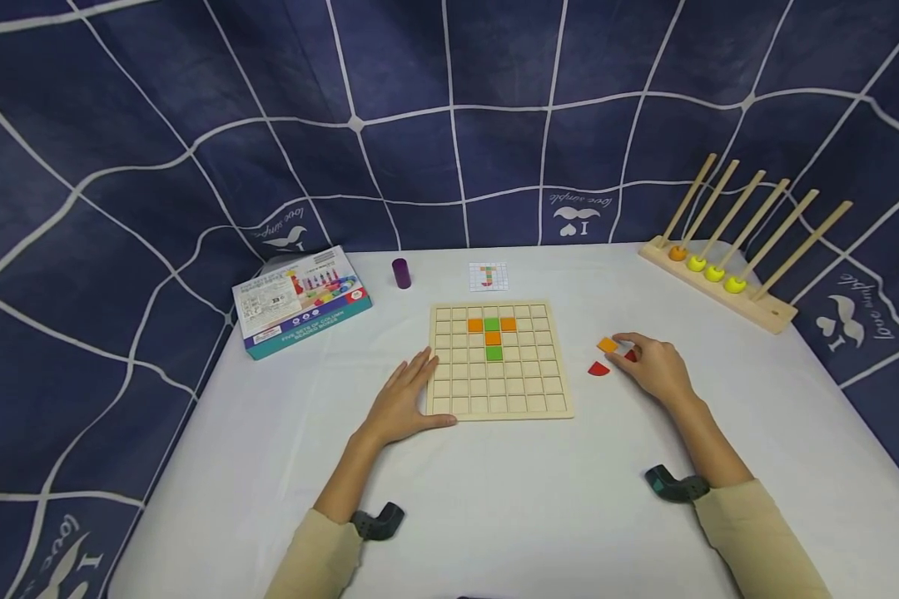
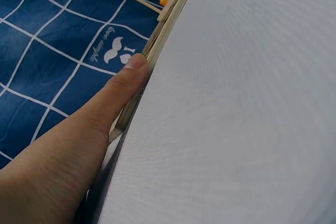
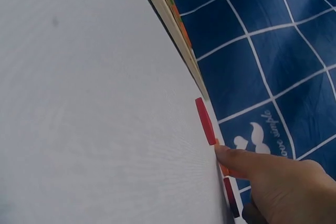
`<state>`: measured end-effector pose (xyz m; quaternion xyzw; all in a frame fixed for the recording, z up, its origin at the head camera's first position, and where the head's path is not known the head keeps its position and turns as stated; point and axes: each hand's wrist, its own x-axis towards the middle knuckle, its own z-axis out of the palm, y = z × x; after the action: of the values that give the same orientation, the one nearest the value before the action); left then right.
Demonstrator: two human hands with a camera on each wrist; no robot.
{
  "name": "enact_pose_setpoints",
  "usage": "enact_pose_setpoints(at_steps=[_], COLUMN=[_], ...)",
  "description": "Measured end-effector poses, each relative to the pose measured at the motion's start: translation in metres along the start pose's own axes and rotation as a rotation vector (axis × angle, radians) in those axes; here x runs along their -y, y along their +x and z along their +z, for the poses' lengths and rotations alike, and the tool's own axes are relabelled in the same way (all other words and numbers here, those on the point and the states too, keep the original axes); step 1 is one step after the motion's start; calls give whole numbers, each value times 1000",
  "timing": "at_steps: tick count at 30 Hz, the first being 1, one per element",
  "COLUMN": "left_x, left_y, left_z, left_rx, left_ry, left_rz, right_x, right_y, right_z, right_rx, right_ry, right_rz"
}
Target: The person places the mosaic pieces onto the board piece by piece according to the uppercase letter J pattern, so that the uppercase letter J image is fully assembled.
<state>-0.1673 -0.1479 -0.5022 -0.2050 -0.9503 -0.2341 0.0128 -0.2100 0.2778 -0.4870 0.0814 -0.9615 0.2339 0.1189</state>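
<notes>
A wooden grid board lies flat on the table. Orange and green square tiles sit in its upper cells, forming a T shape. My left hand rests at the board's left edge, fingers extended and thumb along the lower left corner; the left wrist view shows the thumb against the board's side. To the right of the board, my right hand pinches an orange square tile at the table surface. Close by lie two red quarter-round pieces, one red piece below the tile and another red piece partly behind the fingers.
Behind the board lies a small pattern card with a J-like figure. A purple cylinder stands left of it, beside a boxed game. At the back right, a wooden peg rack holds several beads. Dark blue grid cloth hangs behind.
</notes>
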Motion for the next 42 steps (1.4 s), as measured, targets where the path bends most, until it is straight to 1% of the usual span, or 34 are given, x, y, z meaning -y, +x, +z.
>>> enact_pose_setpoints(at_steps=[5,9,13,17,19,24,27,32,35,42], left_x=[0,-1,-1,0,0,0,-1,-1,-1,0], left_y=[0,0,-1,-1,-1,-1,-1,0,0,0], left_z=[0,0,-1,-1,0,0,-1,0,0,-1], left_rx=[-3,-3,-5,-13,-17,-16,-17,-5,1,3], left_ry=[5,10,7,0,-2,4,0,2,3,0], left_rz=[2,5,7,12,16,14,15,7,3,12], right_x=[-1,3,16,35,45,72,87,107,116,126], right_y=[0,1,4,6,7,7,8,11,12,12], right_z=[0,0,0,4,8,23,32,44,51,68], right_rx=[-21,-79,-132,-142,-140,-99,-63,-14,26,114], right_ry=[11,53,114,134,150,203,214,227,229,207], right_rz=[-8,-71,-137,-185,-223,-325,-355,-382,-384,-408])
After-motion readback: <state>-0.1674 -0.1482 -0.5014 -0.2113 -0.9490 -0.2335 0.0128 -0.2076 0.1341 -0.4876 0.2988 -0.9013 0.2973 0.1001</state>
